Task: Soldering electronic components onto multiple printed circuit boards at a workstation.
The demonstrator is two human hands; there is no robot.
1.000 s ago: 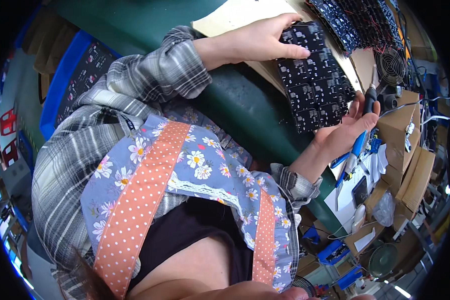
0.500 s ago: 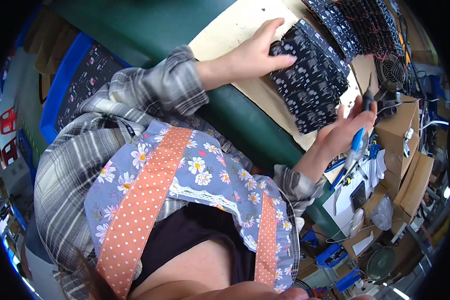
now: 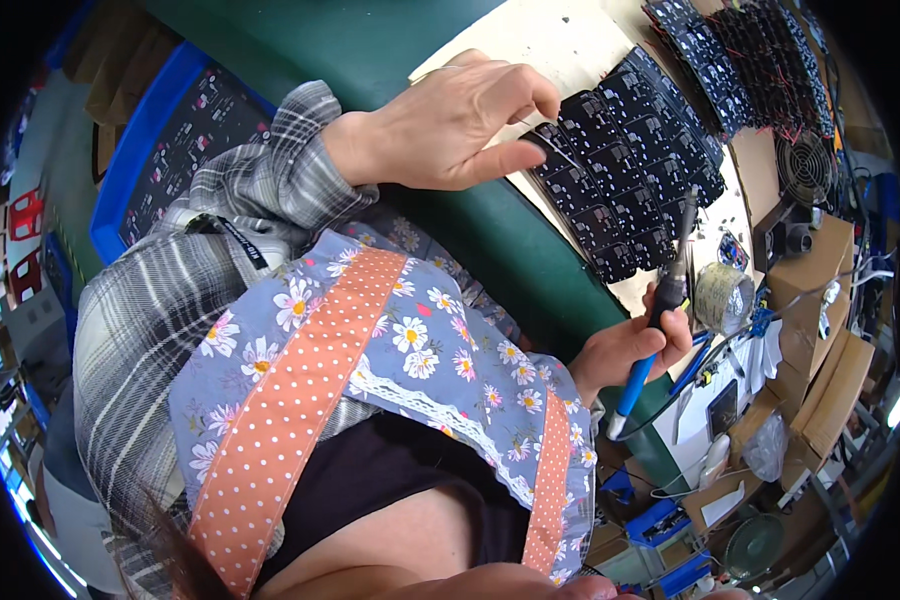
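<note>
A soldering iron (image 3: 660,310) with a blue handle and black grip is held in the right hand (image 3: 625,350), the fingers closed around the grip; its long axis runs from about 7 o'clock at the cable end up to 1 o'clock at the tip, which is poised over the right edge of a row of black circuit boards (image 3: 625,160). The boards are laid overlapping on a pale sheet on the green counter (image 3: 490,240), the row stretching from 11 o'clock to 5 o'clock. The left hand (image 3: 450,125) is set at the row's 9 o'clock end, thumb and fingertips pinched on the nearest board's edge. From the right hand the boards lie toward 12 o'clock, just beyond the tip. A roll of solder wire (image 3: 722,297) stands at the iron's 3 o'clock.
</note>
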